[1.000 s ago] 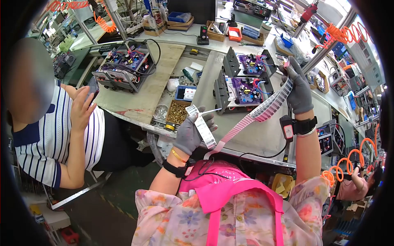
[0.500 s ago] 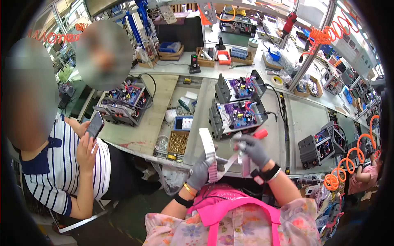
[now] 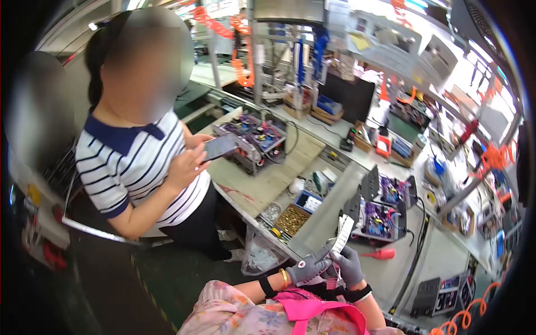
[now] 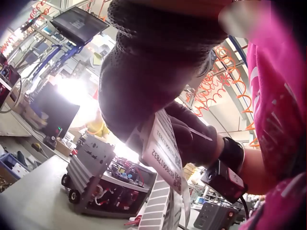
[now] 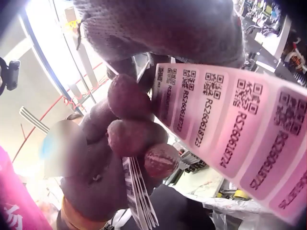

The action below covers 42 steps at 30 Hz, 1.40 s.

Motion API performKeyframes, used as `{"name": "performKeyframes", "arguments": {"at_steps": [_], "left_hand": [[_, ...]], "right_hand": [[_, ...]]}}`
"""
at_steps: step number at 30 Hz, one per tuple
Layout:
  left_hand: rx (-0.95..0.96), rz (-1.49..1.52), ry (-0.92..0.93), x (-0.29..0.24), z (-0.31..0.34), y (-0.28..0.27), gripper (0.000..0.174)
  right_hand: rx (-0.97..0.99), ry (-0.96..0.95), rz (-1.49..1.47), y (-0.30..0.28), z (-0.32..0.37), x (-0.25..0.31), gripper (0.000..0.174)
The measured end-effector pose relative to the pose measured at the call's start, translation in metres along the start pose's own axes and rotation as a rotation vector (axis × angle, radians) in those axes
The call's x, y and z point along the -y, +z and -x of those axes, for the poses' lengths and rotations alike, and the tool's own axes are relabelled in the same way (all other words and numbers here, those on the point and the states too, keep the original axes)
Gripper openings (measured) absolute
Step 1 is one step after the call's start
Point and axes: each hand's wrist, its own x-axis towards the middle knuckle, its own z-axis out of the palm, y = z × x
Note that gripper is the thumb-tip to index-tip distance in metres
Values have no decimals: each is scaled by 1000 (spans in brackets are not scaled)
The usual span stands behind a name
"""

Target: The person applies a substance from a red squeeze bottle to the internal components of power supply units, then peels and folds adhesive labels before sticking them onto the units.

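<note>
Both hands wear grey gloves and meet near the bench's front edge in the head view. My left hand (image 3: 311,264) grips folded strips of white labels (image 5: 136,194) with curled fingers. Beside it, my right hand (image 3: 348,267) pinches the label strip (image 3: 343,234), which stands up above the hands. In the right wrist view, pinkish labels (image 5: 230,122) with QR codes and serial numbers fan out to the right, under my right hand (image 5: 163,31). Long printed digits show on a label (image 4: 165,148) between the hands in the left wrist view.
Open metal units with purple circuit boards (image 3: 379,219) stand on the bench, with a red tool (image 3: 381,254) nearby. A box of brass-coloured parts (image 3: 292,219) sits left of the hands. A person in a striped shirt (image 3: 139,162) holds a phone (image 3: 220,147) at the left.
The view has swung left. My right hand has come from the far right, where it stretched the label strip out, to beside my left hand. The strip is now gathered between them.
</note>
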Motion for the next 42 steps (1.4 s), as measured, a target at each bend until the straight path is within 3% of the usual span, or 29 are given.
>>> {"name": "performKeyframes", "arguments": {"at_steps": [1, 5, 8, 9, 12, 14, 16, 19, 20, 21, 25, 33, 36, 38, 39, 40, 41, 42], "left_hand": [[35, 66, -68, -9, 2, -6, 61], [-188, -174, 176, -21, 17, -19, 59], [-243, -187, 146, -40, 32, -27, 58], [-218, -57, -20, -50, 35, -28, 59], [-255, -140, 102, -39, 32, -24, 58], [-285, -390, 229, -33, 31, -21, 58], [-156, -182, -56, -34, 29, -11, 57], [-55, -251, 26, -55, 18, -2, 59], [32, -133, -44, -50, 14, 1, 60], [-14, -129, 44, -61, 10, 10, 62], [171, -125, 35, -74, -8, 27, 64], [490, 693, -300, -75, -30, 54, 73], [559, 767, -395, -84, -35, 58, 74], [534, 736, -435, -63, -34, 60, 73], [558, 761, -643, -50, -30, 59, 67], [470, 666, -686, -65, -30, 67, 60], [503, 584, -467, -77, -29, 73, 57], [488, 513, -504, -74, -28, 73, 63]], "right_hand": [[5, -4, 24, 5, -5, -2, 33], [120, 75, -47, 28, -21, 2, 32], [154, 12, 110, 43, -27, 4, 35], [155, -48, 153, 45, -31, 1, 36], [144, -27, 107, 46, -30, 0, 39], [139, -42, 135, 40, -30, -3, 39], [82, -90, 129, 34, -18, 7, 38], [54, -13, 42, 20, 0, 23, 39], [19, -24, 19, 14, 5, 23, 40], [-16, -37, -4, 8, 11, 23, 40], [-186, -168, -4, -11, 28, 32, 39], [-552, -169, -144, -34, 70, 32, 23], [-539, -159, -281, -42, 81, 26, 24], [-550, -164, -353, -37, 88, 34, 25], [-566, -132, -313, -39, 89, 20, 25], [-616, -115, -261, -45, 92, 9, 26], [-667, -114, -281, -42, 98, 16, 26], [-694, -106, -314, -35, 99, 19, 26]]}}
